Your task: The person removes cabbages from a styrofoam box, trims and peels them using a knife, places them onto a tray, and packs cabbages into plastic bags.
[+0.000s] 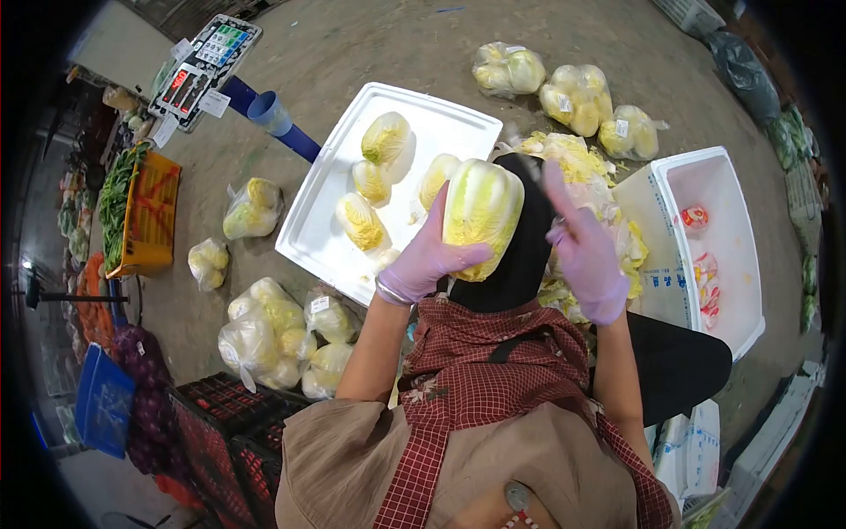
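Note:
A pale napa cabbage (pixel 483 216) is gripped in my left hand (pixel 432 256), which wears a thin purple glove, its thumb across the near side. To the right of the cabbage is my right hand (pixel 586 251), also gloved, with the forefinger stretched out and the other fingers curled. A greyish blur shows by that fingertip and a small dark bit by the curled fingers; what it holds is unclear. Several trimmed cabbages (pixel 385 138) lie on a white foam lid (pixel 476 118) to the left. Loose yellow leaves (pixel 568 159) are heaped beyond my right hand.
A white foam box (pixel 745 256) with red-and-white items inside stands at right. Bagged cabbages (pixel 577 99) sit on the floor at the back, more bagged cabbages (pixel 269 331) at left. A scale (pixel 203 75) stands back left, near a yellow crate (pixel 150 212). Dark crates (pixel 225 414) are beside me.

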`<state>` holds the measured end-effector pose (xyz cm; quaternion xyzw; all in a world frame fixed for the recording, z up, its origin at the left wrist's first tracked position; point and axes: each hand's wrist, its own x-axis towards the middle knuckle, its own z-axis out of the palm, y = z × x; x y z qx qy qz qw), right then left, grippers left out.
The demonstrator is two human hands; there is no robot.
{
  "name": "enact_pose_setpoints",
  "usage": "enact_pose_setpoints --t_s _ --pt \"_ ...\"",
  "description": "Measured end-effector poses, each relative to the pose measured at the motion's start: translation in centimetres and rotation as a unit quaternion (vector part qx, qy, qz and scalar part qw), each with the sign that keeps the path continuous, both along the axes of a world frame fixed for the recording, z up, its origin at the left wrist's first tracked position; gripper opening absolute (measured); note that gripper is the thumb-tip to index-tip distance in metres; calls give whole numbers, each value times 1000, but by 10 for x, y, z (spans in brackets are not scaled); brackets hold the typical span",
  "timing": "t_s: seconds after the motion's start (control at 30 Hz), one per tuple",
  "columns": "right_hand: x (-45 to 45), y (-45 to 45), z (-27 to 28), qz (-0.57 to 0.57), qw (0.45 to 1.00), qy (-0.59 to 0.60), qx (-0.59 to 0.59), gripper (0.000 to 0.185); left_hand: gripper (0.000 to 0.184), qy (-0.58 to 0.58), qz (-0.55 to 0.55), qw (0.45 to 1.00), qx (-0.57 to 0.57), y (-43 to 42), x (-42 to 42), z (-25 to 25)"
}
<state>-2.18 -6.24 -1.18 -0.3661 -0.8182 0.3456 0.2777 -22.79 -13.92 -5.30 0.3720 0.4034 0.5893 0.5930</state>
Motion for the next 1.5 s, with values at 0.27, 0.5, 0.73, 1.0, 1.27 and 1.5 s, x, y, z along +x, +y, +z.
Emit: enact_pose_setpoints --t_s 0.27,0.5,0.73,1.0,1.27,1.5 --pt "-6 -35 9 88 972 -150 156 70 109 85 5 996 -35 -6 6 12" --pt "0 -14 -3 87 961 -140 223 53 114 76 -5 996 -40 -3 6 14" --pt "4 -6 2 -9 979 -85 186 44 113 87 -18 993 -78 -3 3 19" --pt "-1 -15 0 117 979 -105 129 30 111 56 -17 998 -29 -1 9 28" --pt "1 -8 -6 106 980 -94 139 30 114 81 -26 996 -37 -2 3 13" --pt "6 4 -5 93 974 -70 195 36 115 61 -20 998 -29 2 4 11"
